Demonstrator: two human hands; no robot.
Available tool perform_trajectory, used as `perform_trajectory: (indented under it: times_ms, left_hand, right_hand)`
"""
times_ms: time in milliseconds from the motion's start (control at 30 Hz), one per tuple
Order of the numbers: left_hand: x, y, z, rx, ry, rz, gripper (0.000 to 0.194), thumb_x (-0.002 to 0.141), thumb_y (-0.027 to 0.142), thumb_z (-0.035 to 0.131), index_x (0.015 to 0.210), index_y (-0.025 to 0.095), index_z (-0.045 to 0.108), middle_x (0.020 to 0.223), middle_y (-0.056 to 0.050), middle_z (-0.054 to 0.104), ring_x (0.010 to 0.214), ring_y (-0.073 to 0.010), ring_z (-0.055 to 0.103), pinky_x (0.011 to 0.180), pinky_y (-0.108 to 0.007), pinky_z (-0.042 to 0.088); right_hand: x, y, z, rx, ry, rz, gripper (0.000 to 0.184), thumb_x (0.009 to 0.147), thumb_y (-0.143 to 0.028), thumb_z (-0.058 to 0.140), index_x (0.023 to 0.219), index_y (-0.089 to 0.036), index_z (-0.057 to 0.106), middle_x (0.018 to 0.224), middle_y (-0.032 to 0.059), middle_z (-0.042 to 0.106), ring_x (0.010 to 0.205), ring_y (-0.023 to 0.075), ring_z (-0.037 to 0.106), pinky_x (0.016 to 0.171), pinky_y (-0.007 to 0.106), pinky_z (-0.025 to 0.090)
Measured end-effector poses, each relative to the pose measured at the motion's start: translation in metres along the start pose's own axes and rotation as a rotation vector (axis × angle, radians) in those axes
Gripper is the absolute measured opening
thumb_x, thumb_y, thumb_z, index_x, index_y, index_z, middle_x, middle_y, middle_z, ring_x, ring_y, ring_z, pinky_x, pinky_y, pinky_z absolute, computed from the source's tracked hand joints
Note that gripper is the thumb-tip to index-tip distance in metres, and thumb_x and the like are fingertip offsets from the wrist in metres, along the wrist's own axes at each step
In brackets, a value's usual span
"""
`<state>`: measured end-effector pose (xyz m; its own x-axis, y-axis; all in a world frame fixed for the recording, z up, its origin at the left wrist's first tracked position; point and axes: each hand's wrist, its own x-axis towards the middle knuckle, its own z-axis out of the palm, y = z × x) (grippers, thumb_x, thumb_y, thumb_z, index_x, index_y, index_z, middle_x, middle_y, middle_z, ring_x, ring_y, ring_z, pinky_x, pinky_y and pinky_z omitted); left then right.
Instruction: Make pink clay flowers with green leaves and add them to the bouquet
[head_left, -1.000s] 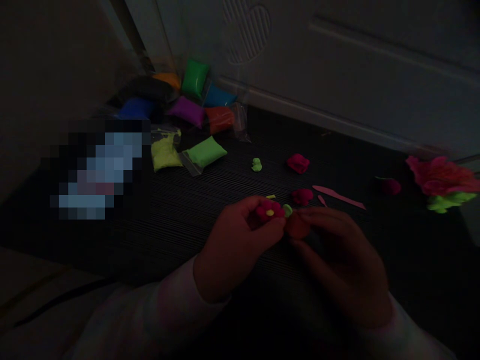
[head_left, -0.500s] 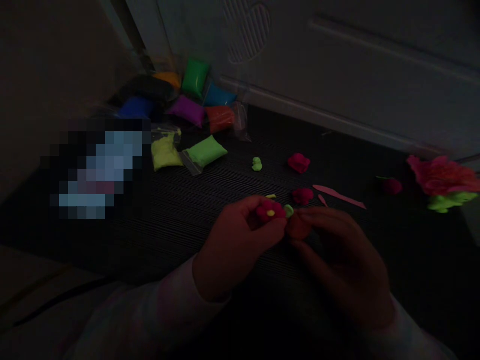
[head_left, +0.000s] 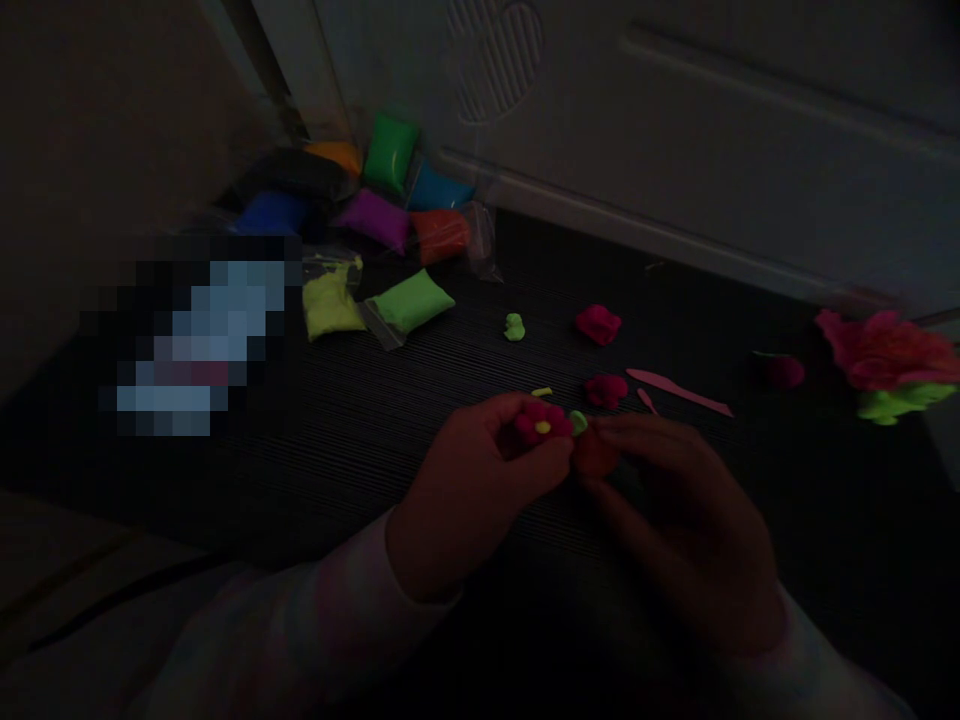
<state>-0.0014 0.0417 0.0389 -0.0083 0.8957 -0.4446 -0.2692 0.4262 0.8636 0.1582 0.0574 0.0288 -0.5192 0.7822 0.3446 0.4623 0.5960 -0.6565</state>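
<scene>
Flower (head_left: 542, 420) looks mostly built: pink petals formed, yellow centre in. It's up off the counter (head_left: 450, 375), pinched in my left hand (head_left: 469, 485), thumb and fingers nearly closed on it. Green leaf (head_left: 577, 424) sits right at its edge (too dark to tell if it's stuck on). My right hand (head_left: 694, 525) is in a narrow pinch on a dim red piece (head_left: 595, 455) just below the leaf. Remaining, my read: fixing the leaf and red piece. Unused so far: pink lump (head_left: 598, 324), green lump (head_left: 514, 327), yellow strip (head_left: 541, 392). Second pink piece (head_left: 606, 391) shows no centre.
</scene>
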Motion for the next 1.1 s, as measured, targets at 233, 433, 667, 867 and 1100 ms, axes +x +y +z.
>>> perform_trajectory:
  times_ms: [233, 433, 667, 867, 1100]
  left_hand:
    - [0.0006, -0.0009, -0.0022, -0.040, -0.032, 0.000, 0.005, 0.067, 0.013, 0.062, 0.066, 0.016, 0.059, 0.062, 0.007, 0.058, 0.059, -0.0047, 0.053, 0.057, -0.015, 0.041]
    - [0.0028, -0.0062, -0.0066, -0.249, -0.049, 0.020, 0.024, 0.066, 0.021, 0.068, 0.088, 0.020, 0.059, 0.082, 0.004, 0.066, 0.074, -0.0080, 0.060, 0.063, -0.017, 0.044]
    - [-0.0003, -0.0023, -0.0025, -0.175, -0.007, 0.002, 0.009, 0.068, 0.022, 0.066, 0.076, 0.018, 0.063, 0.074, 0.004, 0.067, 0.068, -0.0070, 0.060, 0.062, -0.016, 0.044]
    - [-0.0028, -0.0011, -0.0018, -0.104, 0.050, 0.051, 0.007, 0.066, 0.021, 0.068, 0.071, 0.017, 0.064, 0.072, 0.004, 0.068, 0.071, -0.0103, 0.063, 0.064, -0.019, 0.046]
    - [-0.0028, -0.0015, -0.0016, -0.106, 0.042, 0.063, 0.006, 0.066, 0.020, 0.068, 0.071, 0.018, 0.065, 0.071, 0.004, 0.068, 0.070, -0.0090, 0.063, 0.064, -0.017, 0.047]
  right_hand:
    - [-0.0014, 0.0004, -0.0002, 0.011, -0.012, -0.002, 0.041, 0.075, -0.009, 0.058, 0.111, -0.027, 0.050, 0.105, 0.0031, 0.060, 0.099, 0.0178, 0.057, 0.085, 0.036, 0.050]
    - [-0.0051, 0.0034, 0.0029, 0.156, 0.079, 0.126, 0.039, 0.073, -0.011, 0.061, 0.106, -0.027, 0.052, 0.107, 0.0033, 0.058, 0.101, 0.0196, 0.055, 0.086, 0.040, 0.049]
    - [-0.0047, 0.0040, 0.0052, 0.165, 0.071, 0.104, 0.040, 0.072, -0.010, 0.062, 0.107, -0.027, 0.052, 0.105, 0.0027, 0.059, 0.102, 0.0191, 0.054, 0.088, 0.040, 0.047]
    - [-0.0044, 0.0037, 0.0049, 0.154, 0.045, 0.083, 0.038, 0.073, -0.010, 0.060, 0.107, -0.027, 0.052, 0.105, 0.0035, 0.059, 0.102, 0.0197, 0.055, 0.087, 0.041, 0.048]
    - [-0.0048, 0.0047, 0.0054, 0.144, 0.034, 0.058, 0.043, 0.074, -0.007, 0.059, 0.110, -0.028, 0.049, 0.108, 0.0037, 0.056, 0.104, 0.0194, 0.052, 0.088, 0.041, 0.048]
